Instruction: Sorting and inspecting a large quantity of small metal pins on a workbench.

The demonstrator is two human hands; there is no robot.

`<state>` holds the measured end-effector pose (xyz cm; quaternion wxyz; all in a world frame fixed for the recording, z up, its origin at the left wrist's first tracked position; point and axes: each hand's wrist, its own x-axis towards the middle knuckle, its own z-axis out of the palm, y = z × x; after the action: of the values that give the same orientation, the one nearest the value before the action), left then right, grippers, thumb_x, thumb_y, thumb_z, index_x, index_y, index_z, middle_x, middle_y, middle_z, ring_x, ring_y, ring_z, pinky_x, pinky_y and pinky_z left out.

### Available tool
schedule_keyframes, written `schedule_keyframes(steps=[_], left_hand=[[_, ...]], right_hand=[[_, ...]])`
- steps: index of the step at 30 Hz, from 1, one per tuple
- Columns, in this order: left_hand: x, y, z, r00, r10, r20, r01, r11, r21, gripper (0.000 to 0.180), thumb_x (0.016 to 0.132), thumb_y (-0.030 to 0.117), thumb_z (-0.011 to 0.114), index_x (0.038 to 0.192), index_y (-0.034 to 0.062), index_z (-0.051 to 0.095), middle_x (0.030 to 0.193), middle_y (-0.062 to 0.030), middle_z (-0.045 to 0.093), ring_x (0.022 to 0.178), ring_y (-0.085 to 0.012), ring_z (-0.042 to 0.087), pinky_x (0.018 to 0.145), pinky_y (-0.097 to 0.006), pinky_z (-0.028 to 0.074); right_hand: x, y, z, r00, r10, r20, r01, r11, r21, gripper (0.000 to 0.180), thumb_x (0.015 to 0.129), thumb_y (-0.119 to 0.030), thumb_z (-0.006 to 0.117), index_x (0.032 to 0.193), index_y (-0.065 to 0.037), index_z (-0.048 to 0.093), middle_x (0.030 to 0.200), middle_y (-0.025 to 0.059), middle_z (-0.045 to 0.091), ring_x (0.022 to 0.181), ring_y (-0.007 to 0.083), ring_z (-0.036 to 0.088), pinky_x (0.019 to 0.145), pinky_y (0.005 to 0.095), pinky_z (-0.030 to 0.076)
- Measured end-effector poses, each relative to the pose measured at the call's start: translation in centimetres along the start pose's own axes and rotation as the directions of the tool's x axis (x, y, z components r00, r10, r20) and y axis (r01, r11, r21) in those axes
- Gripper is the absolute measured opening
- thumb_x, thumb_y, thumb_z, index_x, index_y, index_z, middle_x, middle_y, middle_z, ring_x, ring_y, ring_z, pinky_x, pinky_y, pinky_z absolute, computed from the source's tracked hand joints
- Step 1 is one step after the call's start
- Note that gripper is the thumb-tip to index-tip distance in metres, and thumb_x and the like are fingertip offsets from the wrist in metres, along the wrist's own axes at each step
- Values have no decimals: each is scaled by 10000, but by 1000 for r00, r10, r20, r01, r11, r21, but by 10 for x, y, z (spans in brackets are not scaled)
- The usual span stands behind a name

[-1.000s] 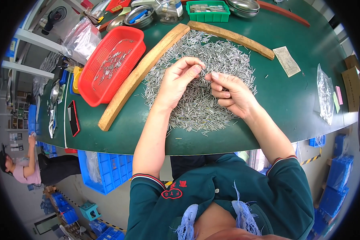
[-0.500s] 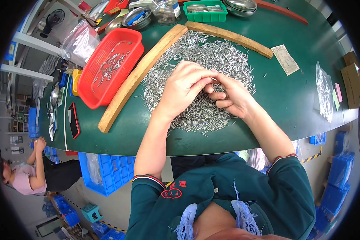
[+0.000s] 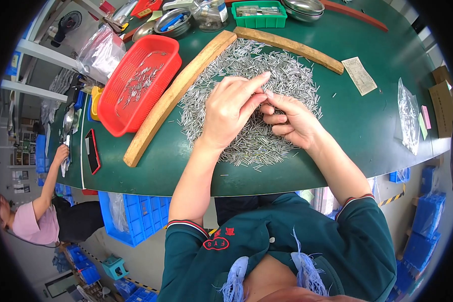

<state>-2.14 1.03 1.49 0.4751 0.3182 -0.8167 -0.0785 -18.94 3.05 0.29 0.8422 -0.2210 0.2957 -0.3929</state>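
A wide heap of short silvery metal pins (image 3: pixel 256 151) covers the middle of the green table. Above it my left hand (image 3: pixel 229 110) and my right hand (image 3: pixel 293 118) meet at the fingertips. The left thumb reaches toward the right fingertips, while the left index finger points out past them. On the right, thumb and index press together and the other fingers curl in. Whatever lies between the fingertips is too small and covered to make out.
Two wooden bars, a long one (image 3: pixel 178 98) and a shorter one (image 3: pixel 292 48), border the heap. Left of them, a red basket (image 3: pixel 108 108) holds some pins. A green tray (image 3: pixel 259 21) and metal bowls (image 3: pixel 172 30) stand behind. A co-worker (image 3: pixel 32 216) is at the far left.
My left index finger has lifted and straightened away from the right fingertips. A thin metal pin glimpsed between the fingers is now hidden. The co-worker's arm has reached out to the table.
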Motion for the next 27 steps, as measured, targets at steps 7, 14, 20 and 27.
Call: schedule_keyframes(steps=[7,14,20,27], left_hand=[[-2,0,-1,998,-31,-62,32,999,12,326,720,24,693,1043,57,656,868,-35,670,763,-168,598,682,-274,477],[-3,0,4,882,-468,-62,402,813,-422,177,848,77,598,1013,44,653,872,-57,671,776,-147,614,649,-247,493],[-4,-5,0,688,-671,276,589,294,-753,203,919,178,531,1019,12,591,941,-99,649,733,-82,582,614,-215,486],[-9,-13,2,518,-647,560,511,-291,-809,174,930,225,519,962,59,564,864,-32,637,648,-62,539,528,-201,441]], right_hand=[[-1,-4,0,999,15,30,-17,998,55,190,899,-248,580,932,-64,544,750,-47,448,524,-13,318,374,126,180],[-1,-5,0,999,16,42,-22,991,129,203,911,-239,554,974,-47,551,728,-58,438,531,-15,327,365,120,179],[-1,-3,2,1000,2,-10,-2,999,34,211,909,-233,554,968,-31,555,726,-52,442,528,-13,332,365,121,182],[-1,-2,0,1000,-7,11,7,1000,9,221,902,-227,565,974,-17,558,721,-44,457,516,-13,334,369,125,198]])
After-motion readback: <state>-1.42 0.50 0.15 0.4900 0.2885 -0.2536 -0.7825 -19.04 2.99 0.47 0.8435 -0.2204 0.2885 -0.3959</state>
